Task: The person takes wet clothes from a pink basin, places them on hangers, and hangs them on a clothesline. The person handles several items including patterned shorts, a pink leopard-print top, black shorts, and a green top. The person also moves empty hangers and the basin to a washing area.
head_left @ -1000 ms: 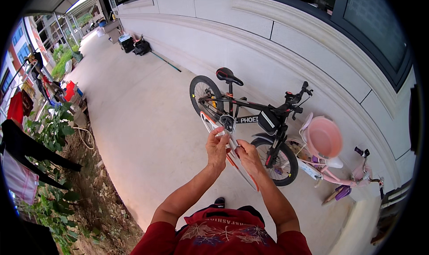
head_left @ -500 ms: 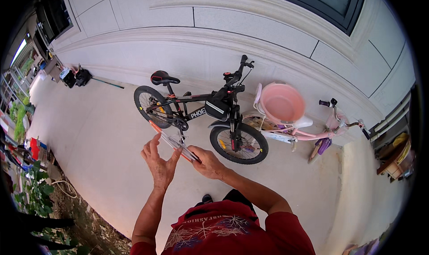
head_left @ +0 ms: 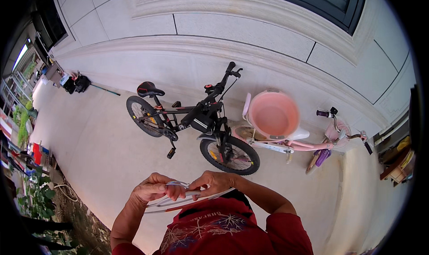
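In front of my red shirt I hold a small bundle of thin wire clothes hangers [head_left: 178, 206], grey-white and orange, lying roughly level. My left hand [head_left: 151, 189] is closed, with its fingers pinched at the curved silvery wire that looks like the hooks. From the other side my right hand [head_left: 211, 183] grips the bundle, thumb and fingers close to the left fingertips. The fingers partly hide the wires, so I cannot tell how many hangers there are.
Ahead stands a black bicycle [head_left: 196, 116] near the pale wall. To its right is a pink bicycle [head_left: 313, 145] with a pink basin [head_left: 273, 114] on it. Black bags [head_left: 82, 83] sit far left; plants [head_left: 40, 192] line the left edge of the concrete.
The hangers came down and closer to my body, turning from steeply slanted to nearly level. My left hand went from spread fingers to a closed grip. The view shifted slightly.
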